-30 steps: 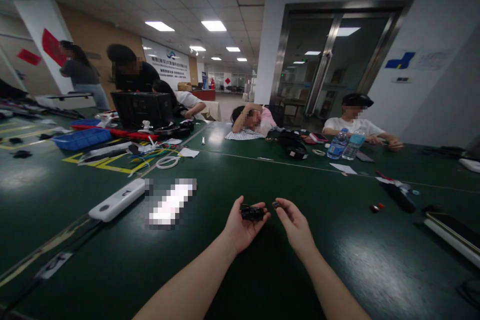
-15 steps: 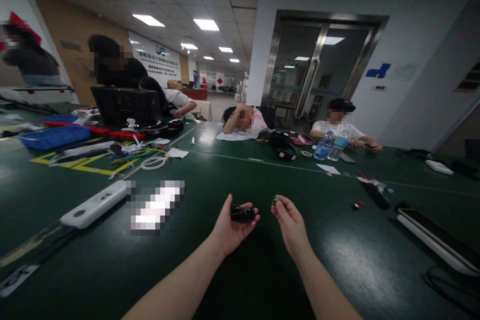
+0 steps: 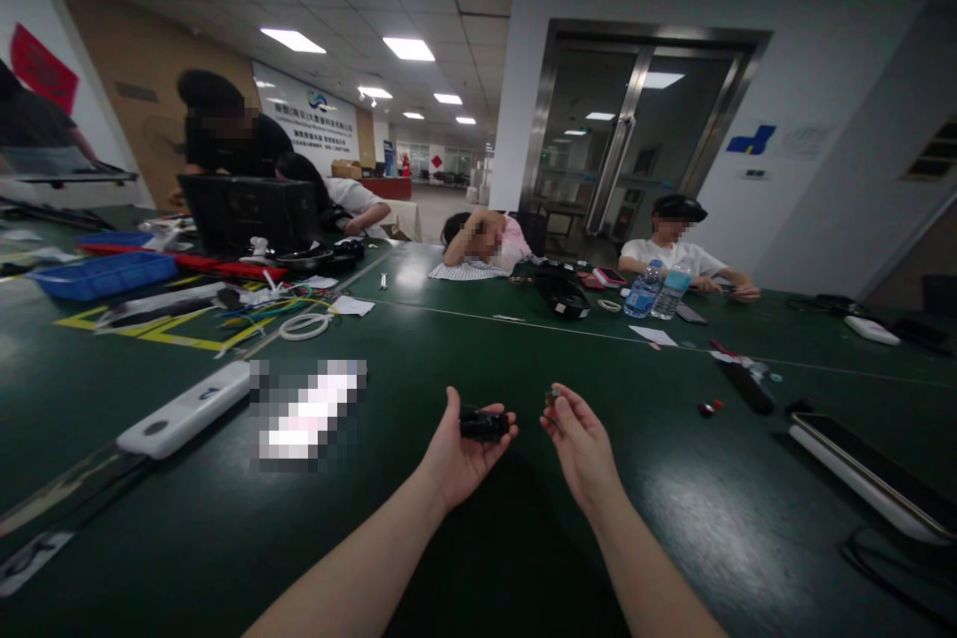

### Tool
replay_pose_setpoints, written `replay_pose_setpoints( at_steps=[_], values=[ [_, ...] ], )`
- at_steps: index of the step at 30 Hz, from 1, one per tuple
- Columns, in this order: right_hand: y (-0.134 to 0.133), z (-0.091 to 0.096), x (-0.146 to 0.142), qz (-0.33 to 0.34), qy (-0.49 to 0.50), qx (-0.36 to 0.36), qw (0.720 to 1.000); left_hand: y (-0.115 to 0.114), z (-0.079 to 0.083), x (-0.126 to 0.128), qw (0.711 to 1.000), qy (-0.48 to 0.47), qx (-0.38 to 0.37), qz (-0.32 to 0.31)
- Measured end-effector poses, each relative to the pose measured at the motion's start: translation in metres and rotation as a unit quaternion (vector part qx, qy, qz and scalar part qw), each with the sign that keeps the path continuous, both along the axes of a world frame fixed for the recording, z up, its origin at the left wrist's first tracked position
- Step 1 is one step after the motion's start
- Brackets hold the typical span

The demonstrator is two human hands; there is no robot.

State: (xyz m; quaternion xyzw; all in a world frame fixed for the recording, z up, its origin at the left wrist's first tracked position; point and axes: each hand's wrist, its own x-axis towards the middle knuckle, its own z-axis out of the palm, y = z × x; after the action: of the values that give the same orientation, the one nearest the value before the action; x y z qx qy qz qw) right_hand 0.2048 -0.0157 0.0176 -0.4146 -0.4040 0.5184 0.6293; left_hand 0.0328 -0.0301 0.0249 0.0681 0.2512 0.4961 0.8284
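Note:
Palm up over the green table, my left hand carries a small black object across its curled fingers. The object is dark and roughly cylindrical; its exact kind does not show. To its right, my right hand pinches a tiny brownish piece with a light metallic end between thumb and forefinger. That piece is too small to name. A short gap separates the two hands, and the black object and the tiny piece do not touch.
On the left lie a white power strip and a blurred-out bright rectangle. A phone on a white block lies right, near small red and black parts. Two water bottles stand farther back. Several people are around the table.
My right hand has tilted slightly, raising the tiny piece so more of it shows. My left hand holds the black object almost unmoved. At far left, a person has shifted left.

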Motion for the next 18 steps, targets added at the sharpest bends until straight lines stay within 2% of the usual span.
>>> replay_pose_setpoints(
  at_steps=[11, 18],
  values=[
    [-0.0012, 0.0001, -0.0016, 0.011, 0.034, -0.019, 0.999, 0.0016, -0.0043, 0.0005, 1.0, -0.017, 0.017, -0.005],
    [-0.0032, 0.0013, -0.0077, 0.022, 0.038, -0.033, 0.998, 0.0006, -0.0001, 0.0001, 1.0, -0.016, 0.01, -0.006]
  ],
)
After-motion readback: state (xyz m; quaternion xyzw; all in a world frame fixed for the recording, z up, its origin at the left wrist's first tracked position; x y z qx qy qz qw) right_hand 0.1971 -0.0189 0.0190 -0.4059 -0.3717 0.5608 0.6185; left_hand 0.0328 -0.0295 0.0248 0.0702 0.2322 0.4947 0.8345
